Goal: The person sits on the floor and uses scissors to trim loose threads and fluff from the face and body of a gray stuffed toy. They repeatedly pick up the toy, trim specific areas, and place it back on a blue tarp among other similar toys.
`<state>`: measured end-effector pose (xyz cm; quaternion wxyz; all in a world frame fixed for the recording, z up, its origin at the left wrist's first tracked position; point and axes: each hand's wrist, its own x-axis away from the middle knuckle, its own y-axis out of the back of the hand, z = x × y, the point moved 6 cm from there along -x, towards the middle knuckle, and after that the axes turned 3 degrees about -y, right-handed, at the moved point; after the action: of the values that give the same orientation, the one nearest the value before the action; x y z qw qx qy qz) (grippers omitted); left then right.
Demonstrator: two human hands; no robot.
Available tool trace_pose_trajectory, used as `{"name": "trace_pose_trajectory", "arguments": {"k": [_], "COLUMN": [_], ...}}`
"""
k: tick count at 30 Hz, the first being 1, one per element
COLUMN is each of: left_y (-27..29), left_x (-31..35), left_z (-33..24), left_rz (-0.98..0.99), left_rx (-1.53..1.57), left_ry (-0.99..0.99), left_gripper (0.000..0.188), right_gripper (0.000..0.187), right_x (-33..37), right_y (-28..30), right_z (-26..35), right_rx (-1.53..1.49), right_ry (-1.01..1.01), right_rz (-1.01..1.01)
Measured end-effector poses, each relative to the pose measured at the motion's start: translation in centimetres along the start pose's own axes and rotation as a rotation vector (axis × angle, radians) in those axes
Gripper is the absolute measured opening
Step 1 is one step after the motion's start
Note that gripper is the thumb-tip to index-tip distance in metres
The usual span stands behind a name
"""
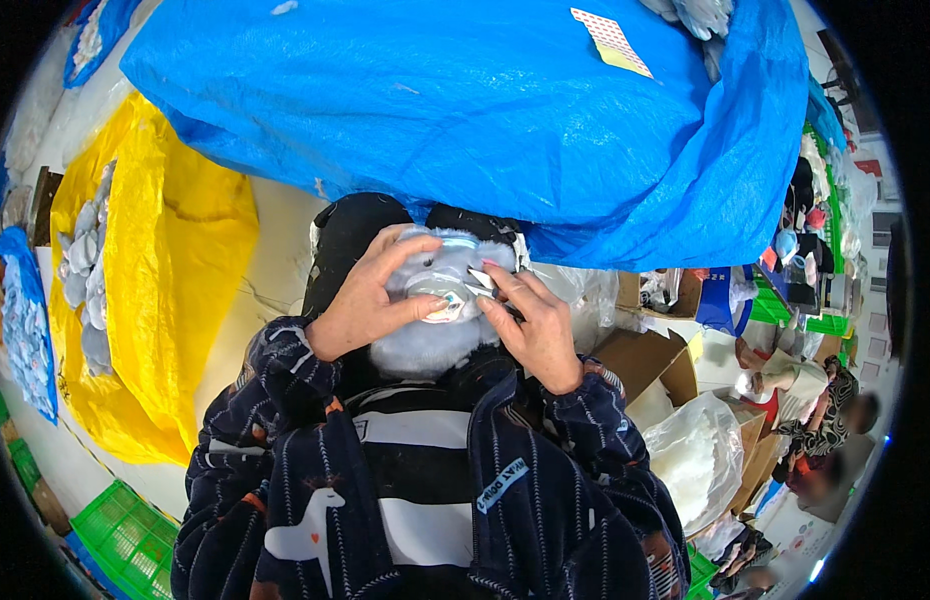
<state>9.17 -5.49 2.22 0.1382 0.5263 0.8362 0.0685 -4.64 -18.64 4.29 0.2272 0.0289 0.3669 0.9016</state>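
Observation:
A grey plush piece (415, 354) rests on my lap between both hands, with a light blue band near its far edge. On its middle lies a shiny, partly clear patch (448, 300) with a small coloured mark. My left hand (370, 300) grips the plush from the left, its thumb pressed on the patch and its fingers over the far side. From the right, my right hand (537, 325) pinches a small white pointed piece (481, 284) against the plush between thumb and fingers. What that white piece is cannot be made out.
A big blue plastic sheet or sack (435, 110) spreads ahead of my knees, with a dotted card (612, 42) on it. To the left, a yellow sack (200, 260) holds grey plush pieces. Cardboard boxes (640, 360) and a bag of white stuffing (695, 460) stand right.

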Motion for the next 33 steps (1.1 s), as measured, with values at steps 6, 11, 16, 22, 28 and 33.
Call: {"name": "trace_pose_trajectory", "arguments": {"k": [6,11,16,22,28,33], "left_y": [-0.1,-0.5,-0.3,-0.5,-0.7,-0.5], "left_x": [0.0,-0.2,-0.1,-0.1,-0.5,-0.3], "left_z": [0.2,0.0,0.4,0.4,0.6,1.0], "left_rz": [0.013,0.014,0.005,-0.001,-0.002,-0.025], "left_rx": [-0.014,-0.023,-0.019,-0.024,0.004,-0.001], "left_ry": [0.020,0.015,0.040,0.017,0.010,0.050], "left_gripper": [0.057,0.058,0.061,0.062,0.063,0.063], "right_gripper": [0.033,0.033,0.034,0.035,0.032,0.037], "right_x": [-0.6,-1.8,-3.1,-3.5,-2.8,-2.3], "right_y": [-0.6,-0.5,0.2,0.3,-2.5,-2.0], "right_z": [0.1,1.1,2.1,2.1,-1.7,-4.1], "right_rx": [0.023,0.035,0.175,0.201,-0.557,-1.358], "right_ry": [0.052,0.158,0.246,0.266,-0.025,-0.433], "right_rz": [0.006,0.010,0.134,0.210,0.101,0.103]}}
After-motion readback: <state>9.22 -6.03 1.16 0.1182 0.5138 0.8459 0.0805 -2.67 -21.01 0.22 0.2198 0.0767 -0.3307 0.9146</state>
